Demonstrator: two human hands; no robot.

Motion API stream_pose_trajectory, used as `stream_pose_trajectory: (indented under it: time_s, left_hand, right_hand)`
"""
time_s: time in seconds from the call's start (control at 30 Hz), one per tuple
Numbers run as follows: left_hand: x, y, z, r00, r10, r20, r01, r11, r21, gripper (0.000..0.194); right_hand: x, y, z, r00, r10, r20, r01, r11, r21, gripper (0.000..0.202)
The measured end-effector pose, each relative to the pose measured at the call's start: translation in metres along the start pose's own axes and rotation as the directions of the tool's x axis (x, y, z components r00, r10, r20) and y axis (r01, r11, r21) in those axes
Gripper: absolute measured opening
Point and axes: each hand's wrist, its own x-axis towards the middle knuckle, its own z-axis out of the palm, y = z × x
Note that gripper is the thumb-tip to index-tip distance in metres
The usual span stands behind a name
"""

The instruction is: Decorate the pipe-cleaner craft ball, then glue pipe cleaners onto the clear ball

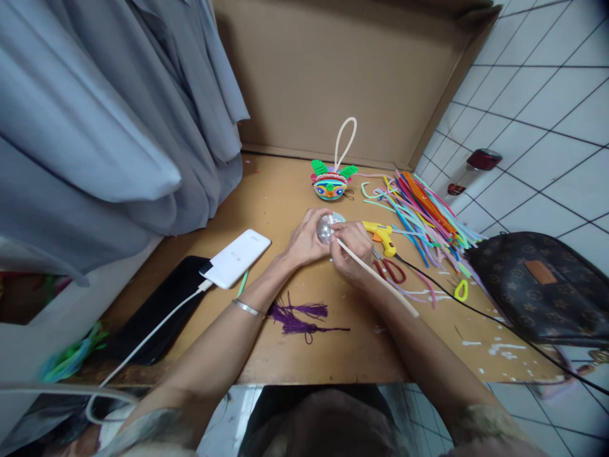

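Crowding the work: yellow glue gun (379,233) and red scissors (391,270) just right of the right hand (351,251), pipe cleaner pile (421,212) beyond. Left hand (307,241) cupped shut around clear ball (325,230) at desk centre; right hand pinches white pipe cleaner (375,276) against it. Finished ornament (330,184) behind. Purple tassel (297,317), power bank (235,257), phone (159,308) near left forearm. Wooden desk (285,190), cardboard backing (342,70), tiled wall (537,108).

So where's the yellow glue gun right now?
The yellow glue gun lies on the wooden table, just right of the person's right hand, above the red-handled scissors and beside the pile of coloured pipe cleaners.
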Motion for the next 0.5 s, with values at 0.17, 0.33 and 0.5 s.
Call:
stream_pose_trajectory:
  time_s: [0.17,0.33,0.5]
  left_hand:
    - [-0.0010,0.0035,-0.0004,0.999,-0.039,0.005,0.039,0.999,0.003,0.055]
    - [-0.0005,0.0034,-0.0002,0.998,-0.058,0.002,0.058,0.998,-0.030,0.059]
    - [0.0012,-0.0003,0.0001,0.998,-0.056,0.002,0.056,0.997,-0.051,0.064]
  right_hand:
    - [0.0017,-0.0003,0.0009,1.000,0.016,-0.024,-0.015,0.999,0.045,0.014]
    - [0.0028,0.0005,-0.0007,0.998,0.068,-0.005,-0.067,0.995,0.072,0.013]
    - [0.0051,-0.0012,-0.0028,0.996,0.092,-0.008,-0.091,0.995,0.040,0.012]
